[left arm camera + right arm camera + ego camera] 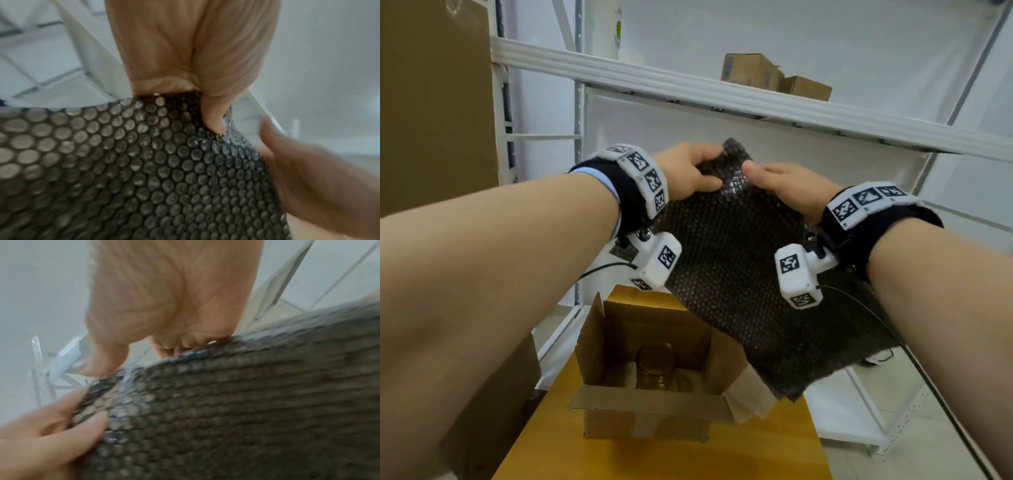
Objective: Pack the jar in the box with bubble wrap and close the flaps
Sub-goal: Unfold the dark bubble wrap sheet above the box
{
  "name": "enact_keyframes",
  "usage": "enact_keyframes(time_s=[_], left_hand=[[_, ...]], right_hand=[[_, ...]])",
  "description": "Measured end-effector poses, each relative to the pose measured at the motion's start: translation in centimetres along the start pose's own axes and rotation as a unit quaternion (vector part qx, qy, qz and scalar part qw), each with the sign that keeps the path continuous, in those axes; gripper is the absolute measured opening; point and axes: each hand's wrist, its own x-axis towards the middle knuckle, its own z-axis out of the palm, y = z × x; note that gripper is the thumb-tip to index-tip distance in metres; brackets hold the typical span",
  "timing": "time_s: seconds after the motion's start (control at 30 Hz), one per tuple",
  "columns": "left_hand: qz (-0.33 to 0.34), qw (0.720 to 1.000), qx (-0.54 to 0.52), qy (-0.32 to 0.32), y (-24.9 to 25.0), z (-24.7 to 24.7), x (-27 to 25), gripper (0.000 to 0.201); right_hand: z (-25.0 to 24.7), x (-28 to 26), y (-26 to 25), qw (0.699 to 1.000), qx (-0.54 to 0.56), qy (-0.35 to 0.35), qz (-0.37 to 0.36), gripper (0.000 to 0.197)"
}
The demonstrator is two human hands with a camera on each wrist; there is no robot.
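A dark sheet of bubble wrap hangs in the air, held up by its top edge. My left hand pinches that edge, thumb in front and fingers behind. My right hand grips the same edge just to the right. In the left wrist view the left thumb presses into the bubble wrap; the right wrist view shows the bubble wrap blurred. Below stands an open cardboard box with its flaps up. An amber glass jar stands inside it. The sheet's lower corner hangs over the box's right flap.
The box stands on a yellow wooden table. A white metal shelf rack rises behind, with two small cartons on its shelf. A tall brown carton fills the left side. Cables trail from both wrist cameras.
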Motion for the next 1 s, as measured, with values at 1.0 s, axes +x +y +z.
enact_keyframes(time_s=[1.0], left_hand=[[-0.151,0.985,0.070,-0.036,-2.2,-2.1,-2.5,0.014]], right_hand=[[-4.6,-0.8,2.0,0.949,0.172,0.264,-0.013,0.018]])
